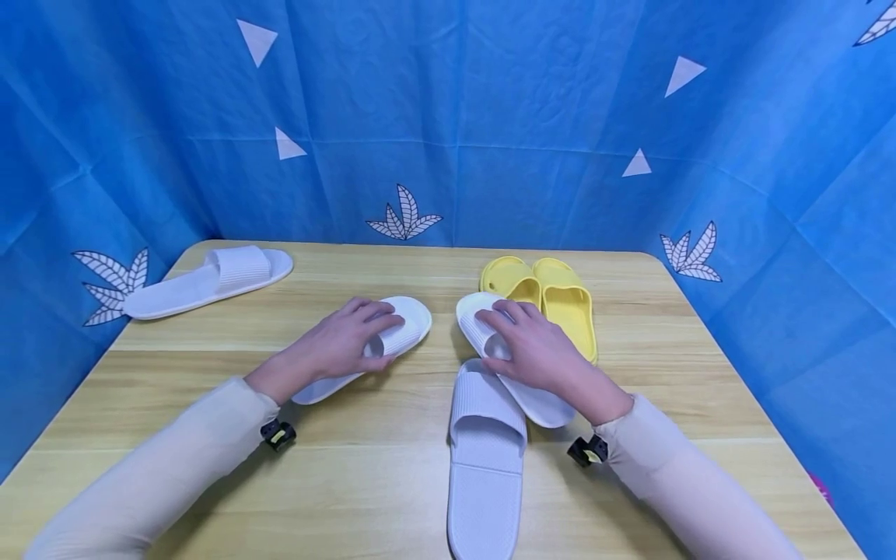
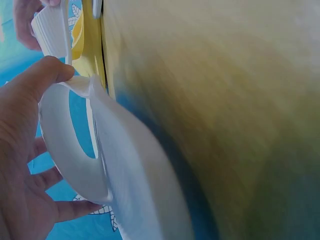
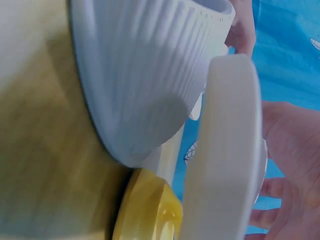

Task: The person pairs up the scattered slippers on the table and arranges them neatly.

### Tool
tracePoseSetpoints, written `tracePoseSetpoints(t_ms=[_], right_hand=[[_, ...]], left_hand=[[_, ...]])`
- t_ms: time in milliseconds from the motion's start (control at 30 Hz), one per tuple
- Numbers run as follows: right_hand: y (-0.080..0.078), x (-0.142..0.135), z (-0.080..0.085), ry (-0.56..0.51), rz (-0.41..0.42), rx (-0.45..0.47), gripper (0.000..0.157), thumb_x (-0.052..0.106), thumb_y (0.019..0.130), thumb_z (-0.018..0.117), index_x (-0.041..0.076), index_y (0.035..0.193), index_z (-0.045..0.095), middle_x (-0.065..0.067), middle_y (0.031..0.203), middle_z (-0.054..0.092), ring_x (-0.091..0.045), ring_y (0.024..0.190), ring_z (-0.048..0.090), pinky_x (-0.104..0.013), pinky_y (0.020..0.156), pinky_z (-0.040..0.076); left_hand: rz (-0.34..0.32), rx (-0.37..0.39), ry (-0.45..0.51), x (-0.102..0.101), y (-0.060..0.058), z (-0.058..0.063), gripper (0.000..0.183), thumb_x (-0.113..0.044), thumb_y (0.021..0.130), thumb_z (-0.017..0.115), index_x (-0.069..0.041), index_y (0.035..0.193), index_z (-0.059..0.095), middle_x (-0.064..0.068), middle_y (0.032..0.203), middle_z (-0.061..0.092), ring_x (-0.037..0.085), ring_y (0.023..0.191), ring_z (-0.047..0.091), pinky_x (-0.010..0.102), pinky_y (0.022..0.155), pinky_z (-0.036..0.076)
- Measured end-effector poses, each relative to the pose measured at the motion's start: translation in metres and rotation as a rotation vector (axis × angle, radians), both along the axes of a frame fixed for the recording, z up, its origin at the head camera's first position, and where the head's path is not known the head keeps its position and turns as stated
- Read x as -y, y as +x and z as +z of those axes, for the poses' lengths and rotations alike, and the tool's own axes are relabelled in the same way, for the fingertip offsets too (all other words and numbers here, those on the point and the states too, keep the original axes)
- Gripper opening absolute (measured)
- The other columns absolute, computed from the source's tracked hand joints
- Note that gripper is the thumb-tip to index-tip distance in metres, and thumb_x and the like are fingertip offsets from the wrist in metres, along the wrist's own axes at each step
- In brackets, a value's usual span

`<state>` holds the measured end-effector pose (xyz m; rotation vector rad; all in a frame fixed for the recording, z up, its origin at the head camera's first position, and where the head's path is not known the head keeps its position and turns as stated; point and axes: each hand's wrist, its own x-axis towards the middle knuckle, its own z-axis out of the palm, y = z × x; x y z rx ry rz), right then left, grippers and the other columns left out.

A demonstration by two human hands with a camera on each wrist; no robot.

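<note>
White slippers (image 1: 400,337) (image 1: 542,400) in both hands (image 1: 346,340) (image 1: 537,346), toes forward, long axes convergent.

Tabletop (image 1: 378,482): cloth backdrop (image 1: 420,93) behind and along both sides. Rear left: lone slipper (image 1: 206,281), heel end at left edge. Centre-left: second slipper (image 1: 404,334), under left hand (image 1: 343,342). Right of centre: third slipper (image 1: 542,404), under right hand (image 1: 532,346). Just behind it, rear right: slipper pair (image 1: 568,311), side by side. Before it: near slipper (image 1: 486,467), toe toward backdrop.
</note>
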<state>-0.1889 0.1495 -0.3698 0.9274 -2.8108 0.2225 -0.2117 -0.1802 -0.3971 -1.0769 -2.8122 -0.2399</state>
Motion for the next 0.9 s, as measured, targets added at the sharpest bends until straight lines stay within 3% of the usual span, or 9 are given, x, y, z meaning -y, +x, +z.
tracePoseSetpoints(t_ms=[267, 633, 900], right_hand=[[-0.014, 0.014, 0.004, 0.013, 0.015, -0.009, 0.062, 0.040, 0.086, 0.070, 0.019, 0.141, 0.051, -0.013, 0.138, 0.049, -0.039, 0.120, 0.050, -0.053, 0.087, 0.051], [-0.030, 0.030, 0.000, 0.050, 0.019, 0.001, 0.063, 0.041, 0.087, 0.068, 0.017, 0.142, 0.049, -0.015, 0.139, 0.049, -0.041, 0.122, 0.050, -0.053, 0.090, 0.050], [-0.045, 0.039, -0.003, 0.102, 0.011, 0.008, 0.061, 0.042, 0.088, 0.067, 0.018, 0.142, 0.050, -0.014, 0.135, 0.051, -0.039, 0.116, 0.052, -0.050, 0.087, 0.052]], left_hand=[[0.045, -0.021, 0.015, -0.003, -0.008, -0.001, 0.060, -0.044, 0.086, 0.069, -0.017, 0.138, 0.055, 0.012, 0.139, 0.051, 0.036, 0.127, 0.043, 0.053, 0.105, 0.038], [0.132, 0.010, 0.035, -0.009, -0.018, 0.007, 0.062, -0.044, 0.086, 0.071, -0.016, 0.139, 0.054, 0.013, 0.141, 0.049, 0.037, 0.129, 0.041, 0.054, 0.105, 0.037], [0.180, 0.051, 0.011, -0.014, -0.029, 0.006, 0.063, -0.046, 0.086, 0.070, -0.018, 0.140, 0.054, 0.012, 0.143, 0.048, 0.036, 0.129, 0.041, 0.052, 0.105, 0.039]])
